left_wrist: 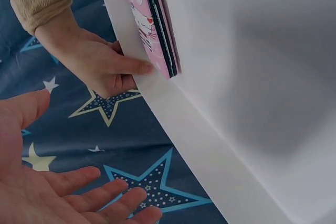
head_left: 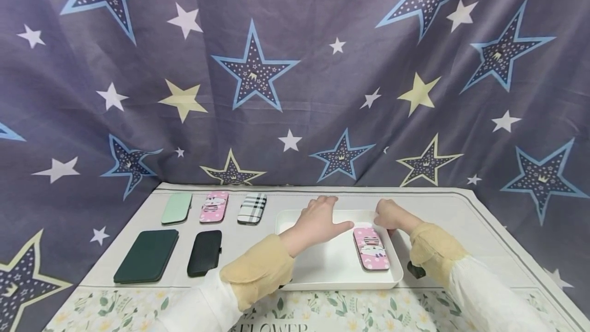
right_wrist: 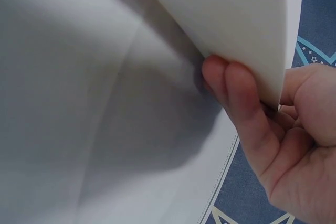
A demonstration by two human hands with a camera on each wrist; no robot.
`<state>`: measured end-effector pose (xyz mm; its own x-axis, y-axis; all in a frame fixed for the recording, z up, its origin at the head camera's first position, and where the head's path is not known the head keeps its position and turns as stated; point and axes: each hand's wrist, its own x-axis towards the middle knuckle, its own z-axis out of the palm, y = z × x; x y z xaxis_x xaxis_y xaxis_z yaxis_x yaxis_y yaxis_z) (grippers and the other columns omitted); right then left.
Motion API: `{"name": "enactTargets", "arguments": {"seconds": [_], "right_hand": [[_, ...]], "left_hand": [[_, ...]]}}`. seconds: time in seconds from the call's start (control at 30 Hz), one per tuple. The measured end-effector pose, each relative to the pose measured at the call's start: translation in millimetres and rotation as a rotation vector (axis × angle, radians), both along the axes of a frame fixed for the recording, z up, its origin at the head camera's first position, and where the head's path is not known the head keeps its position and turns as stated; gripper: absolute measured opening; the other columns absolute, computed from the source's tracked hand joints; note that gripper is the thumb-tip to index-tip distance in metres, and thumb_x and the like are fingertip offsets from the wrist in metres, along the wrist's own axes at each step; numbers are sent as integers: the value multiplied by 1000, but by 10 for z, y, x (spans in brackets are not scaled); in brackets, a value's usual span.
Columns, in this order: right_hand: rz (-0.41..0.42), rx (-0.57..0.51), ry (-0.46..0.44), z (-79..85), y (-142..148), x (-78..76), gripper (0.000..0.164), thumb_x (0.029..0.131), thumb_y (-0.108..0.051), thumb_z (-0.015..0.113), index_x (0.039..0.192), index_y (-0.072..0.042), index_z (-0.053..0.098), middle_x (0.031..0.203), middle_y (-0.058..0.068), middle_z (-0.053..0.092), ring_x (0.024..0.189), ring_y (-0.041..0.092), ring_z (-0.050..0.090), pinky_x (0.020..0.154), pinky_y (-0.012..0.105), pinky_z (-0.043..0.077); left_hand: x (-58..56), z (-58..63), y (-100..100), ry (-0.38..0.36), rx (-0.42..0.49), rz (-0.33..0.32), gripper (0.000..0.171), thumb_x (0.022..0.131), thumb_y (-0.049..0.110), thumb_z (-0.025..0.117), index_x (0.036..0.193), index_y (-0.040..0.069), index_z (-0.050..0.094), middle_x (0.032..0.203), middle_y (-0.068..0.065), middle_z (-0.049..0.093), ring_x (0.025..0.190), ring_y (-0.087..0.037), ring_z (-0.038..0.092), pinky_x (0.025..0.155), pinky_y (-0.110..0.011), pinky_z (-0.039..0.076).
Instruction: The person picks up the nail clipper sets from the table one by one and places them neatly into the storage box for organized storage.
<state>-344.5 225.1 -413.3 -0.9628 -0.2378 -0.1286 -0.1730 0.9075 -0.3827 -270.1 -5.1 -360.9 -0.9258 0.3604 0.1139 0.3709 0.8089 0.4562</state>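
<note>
The right hand [head_left: 394,215] is pinching the white tray [head_left: 324,266] by its far right corner, seemingly to steady it, while the left hand [head_left: 318,222] is hovering near the far side, fingers spread, gripping nothing, and the pink patterned case [head_left: 371,251] is lying inside at right.

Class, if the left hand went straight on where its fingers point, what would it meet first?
For the left hand, probably the starry curtain, beyond the white tray; depth is unclear.
</note>
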Motion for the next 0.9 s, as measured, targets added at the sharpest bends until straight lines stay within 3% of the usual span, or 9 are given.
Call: {"name": "enactTargets", "arguments": {"seconds": [0.2, 0.47, 0.9], "right_hand": [[7, 2, 10, -17, -11, 3, 17, 76, 2, 51, 60, -2, 57, 48, 7, 57, 37, 10, 56, 40, 24, 49], [17, 15, 17, -3, -13, 11, 18, 75, 3, 50, 59, -3, 56, 45, 5, 55, 34, 9, 53, 37, 21, 46], [25, 20, 30, -32, 33, -19, 15, 77, 1, 52, 63, -2, 58, 48, 5, 56, 35, 8, 53, 39, 22, 48]], "left_hand": [[78, -13, -171, 71, -5, 3, 73, 84, 51, 63, 139, 6, 43, 140, -14, 47, 125, -34, 45, 102, -51, 39], [136, -30, -411, 226, -57, 11, 73, 85, 53, 62, 139, 8, 43, 139, -11, 47, 124, -32, 44, 97, -50, 42], [235, -87, -864, 349, -147, 35, 70, 86, 46, 63, 141, 9, 41, 147, -17, 34, 133, -36, 34, 104, -55, 35]]}}
